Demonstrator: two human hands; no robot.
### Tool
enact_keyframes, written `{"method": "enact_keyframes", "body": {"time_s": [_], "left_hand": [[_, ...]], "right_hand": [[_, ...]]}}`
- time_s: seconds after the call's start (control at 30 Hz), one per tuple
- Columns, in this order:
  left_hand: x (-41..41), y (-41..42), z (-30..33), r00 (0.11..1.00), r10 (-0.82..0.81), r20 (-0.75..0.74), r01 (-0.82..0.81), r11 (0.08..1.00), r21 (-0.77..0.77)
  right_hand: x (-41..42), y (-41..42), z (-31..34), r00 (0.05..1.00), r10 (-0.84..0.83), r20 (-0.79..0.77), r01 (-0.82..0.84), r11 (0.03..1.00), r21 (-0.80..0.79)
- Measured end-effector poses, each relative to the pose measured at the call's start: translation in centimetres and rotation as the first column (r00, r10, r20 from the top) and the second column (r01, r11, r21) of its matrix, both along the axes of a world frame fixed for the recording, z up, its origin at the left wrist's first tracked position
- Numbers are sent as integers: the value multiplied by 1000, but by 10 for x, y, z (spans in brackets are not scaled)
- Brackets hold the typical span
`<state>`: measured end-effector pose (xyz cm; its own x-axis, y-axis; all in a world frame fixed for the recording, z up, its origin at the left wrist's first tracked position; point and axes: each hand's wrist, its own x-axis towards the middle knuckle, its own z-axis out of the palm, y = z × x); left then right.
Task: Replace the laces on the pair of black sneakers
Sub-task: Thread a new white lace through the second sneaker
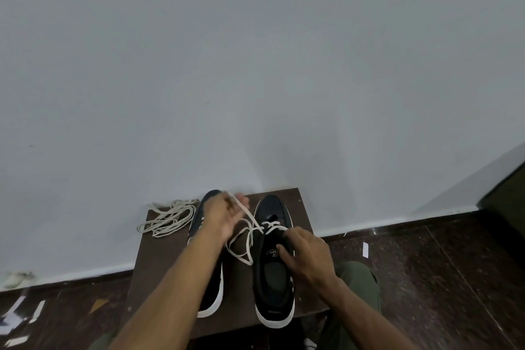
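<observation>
Black sneakers [272, 264], white soles; cream laces [170, 219]; dark brown table [159, 258].

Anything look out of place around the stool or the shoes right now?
Nothing is damaged. A loose pile of laces lies on the small table at its far left corner, partly hanging over the edge. White paper scraps litter the dark floor.

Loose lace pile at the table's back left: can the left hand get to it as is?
Probably yes. The loose lace pile lies uncovered just left of the left hand, nothing between them, but that hand is pinching the lace being threaded and must release first.
</observation>
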<state>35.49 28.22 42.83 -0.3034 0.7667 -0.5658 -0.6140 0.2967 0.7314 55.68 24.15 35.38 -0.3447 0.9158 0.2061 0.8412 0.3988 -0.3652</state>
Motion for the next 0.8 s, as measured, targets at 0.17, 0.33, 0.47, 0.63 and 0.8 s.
{"method": "enact_keyframes", "body": {"time_s": [0.17, 0.33, 0.47, 0.63, 0.8], "left_hand": [[-55, 21, 64, 953, 278, -117, -261, 955, 142], [-53, 2, 31, 165, -225, -960, 286, 943, -171], [-17, -24, -28, -461, -261, -848, 551, 665, -504], [14, -31, -55, -588, -219, -778, 485, 674, -556], [18, -15, -15, 415, -371, -831, 433, 884, -178]], "right_hand": [[3, -3, -1, 989, -145, -37, 134, 968, -211], [-1, -2, -5, 986, -157, -50, 139, 956, -257], [0, -2, -3, 986, -164, -33, 148, 946, -289], [1, -2, 0, 990, -138, -10, 128, 943, -306], [2, -3, 1, 989, -145, -20, 132, 938, -320]]}}
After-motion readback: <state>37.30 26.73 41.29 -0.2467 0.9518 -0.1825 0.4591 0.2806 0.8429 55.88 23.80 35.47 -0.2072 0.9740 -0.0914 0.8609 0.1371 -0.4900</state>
